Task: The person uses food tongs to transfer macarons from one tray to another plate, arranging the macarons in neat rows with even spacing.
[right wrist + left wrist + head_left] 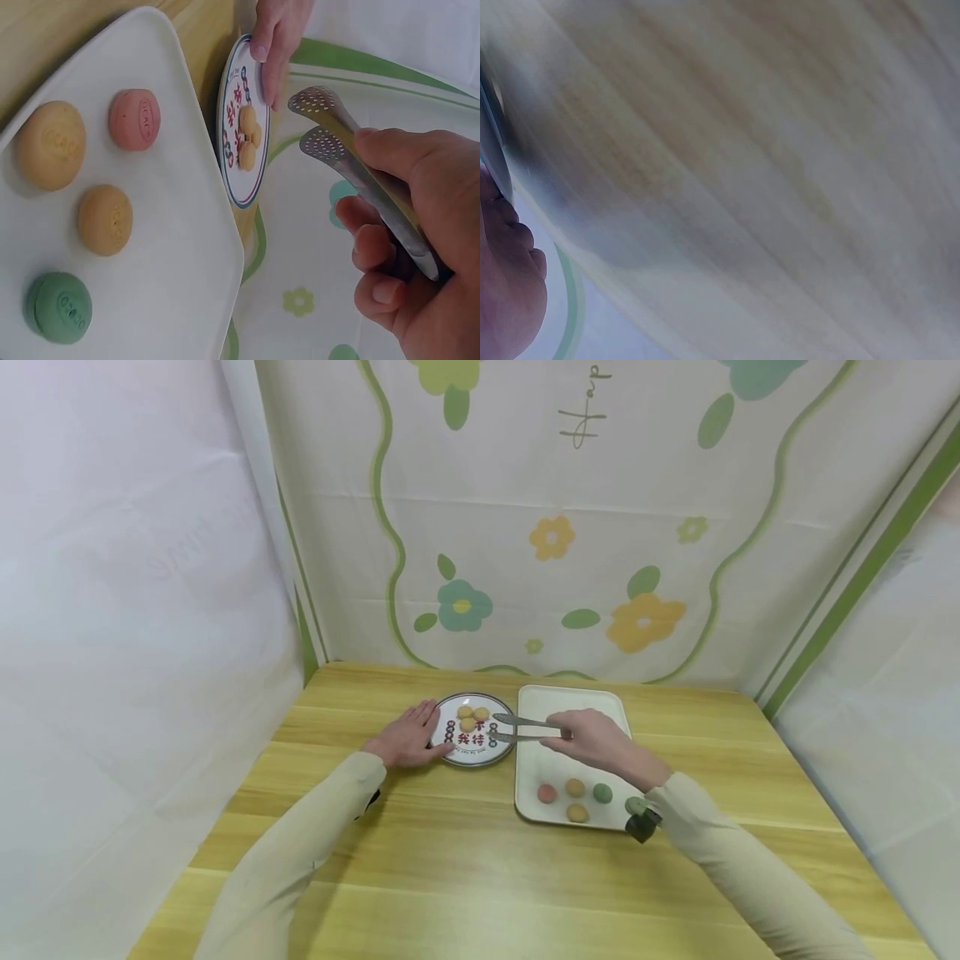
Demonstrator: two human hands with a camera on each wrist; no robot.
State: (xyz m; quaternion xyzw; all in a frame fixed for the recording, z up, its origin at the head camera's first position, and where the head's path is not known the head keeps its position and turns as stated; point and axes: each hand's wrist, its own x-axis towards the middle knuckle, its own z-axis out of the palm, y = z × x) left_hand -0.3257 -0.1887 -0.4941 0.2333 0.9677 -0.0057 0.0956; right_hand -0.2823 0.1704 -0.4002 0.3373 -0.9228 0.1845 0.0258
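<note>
- Gripping metal tongs (528, 722) between thumb and fingers, the right hand (592, 739) hangs above the tray (555, 760), right of centre in the head view; the tong arms stand apart, their perforated tips over the right side of the plate (480, 763).
- Lying with its fingers straight, the left hand (408, 737) rests against the left edge of the plate, its thumb at the lower left rim.
- Sitting close together in the upper middle of the plate are three yellow cakes (467, 725), with red lettering printed beside and below them.
- Spread over the lower part of the tray are a pink cake (547, 793) at left, two more yellow cakes (575, 787), one below the other, and a green cake (602, 792) to their right.
- Showing near the tray's lower right corner is a pale green cake (636, 806), partly covered by a black object (641, 827) at the right wrist.
- Carrying plate and tray side by side, the wood-grain table (420, 860) fills the lower middle of the head view.
- Hanging behind it, across the top, is a white cloth (480, 468) printed with flowers and a wavy green line.
</note>
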